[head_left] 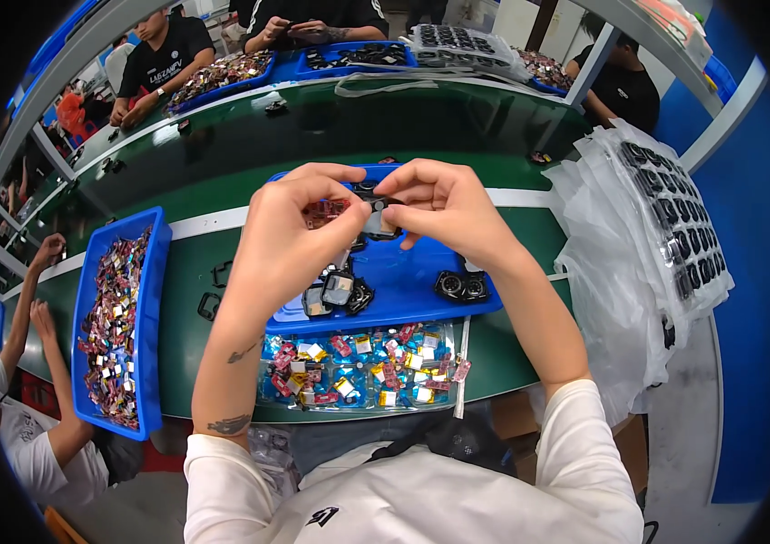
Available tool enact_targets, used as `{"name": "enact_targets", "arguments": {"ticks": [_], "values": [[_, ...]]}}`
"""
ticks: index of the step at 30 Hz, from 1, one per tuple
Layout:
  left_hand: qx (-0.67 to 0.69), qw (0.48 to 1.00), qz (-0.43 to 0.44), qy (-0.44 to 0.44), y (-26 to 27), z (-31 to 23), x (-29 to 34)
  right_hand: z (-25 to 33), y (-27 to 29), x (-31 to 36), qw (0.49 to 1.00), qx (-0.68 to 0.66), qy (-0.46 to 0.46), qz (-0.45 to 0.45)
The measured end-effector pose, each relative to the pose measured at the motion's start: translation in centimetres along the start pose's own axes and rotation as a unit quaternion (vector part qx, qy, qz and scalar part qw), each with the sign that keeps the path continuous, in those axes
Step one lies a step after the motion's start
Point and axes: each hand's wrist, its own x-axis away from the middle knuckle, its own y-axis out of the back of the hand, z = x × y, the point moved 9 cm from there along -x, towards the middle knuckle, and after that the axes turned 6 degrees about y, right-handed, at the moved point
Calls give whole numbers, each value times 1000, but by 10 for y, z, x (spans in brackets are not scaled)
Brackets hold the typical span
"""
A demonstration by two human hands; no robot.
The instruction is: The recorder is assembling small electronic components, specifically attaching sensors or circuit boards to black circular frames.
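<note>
My left hand (299, 218) and my right hand (453, 213) meet above a blue tray (403, 263), fingers closed in a pinch. Between the fingertips is a small black watch-like casing (382, 223) with a greyish face; the fingers cover part of it. Below my left wrist, several similar black casings (338, 288) lie in the tray, some showing a pale face. A pair of round-faced black parts (461, 286) sits at the tray's right end. Close to my left fingers, red circuit boards (323, 214) are partly hidden.
A clear tray (267, 372) of red boards and yellow-and-white parts lies nearer me. On the left stands a blue bin (156, 317) full of small parts. Stacked trays of black parts (675, 213) wrapped in plastic rise at right. Co-workers sit across the green conveyor (331, 118) and at left.
</note>
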Motion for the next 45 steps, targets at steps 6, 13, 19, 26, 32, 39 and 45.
{"name": "enact_targets", "arguments": {"ticks": [6,13,19,26,32,39,45], "values": [[-39,999,1,5,-6,-1,-1,18,-3,7,997,38,62,14],[-64,998,4,-11,-7,-2,-2,19,-4,9,994,55,99,-8],[-50,999,-14,-9,-5,-1,-1,25,-5,13,987,87,129,-32],[-65,996,-61,-19,-5,-7,2,26,-3,15,980,81,157,-90],[34,997,-61,-41,-7,-6,4,26,14,15,973,45,169,-150],[8,995,-97,-35,5,-7,4,28,19,14,979,-22,145,-144],[198,977,26,69,-12,9,1,45,23,24,951,64,219,-208]]}}
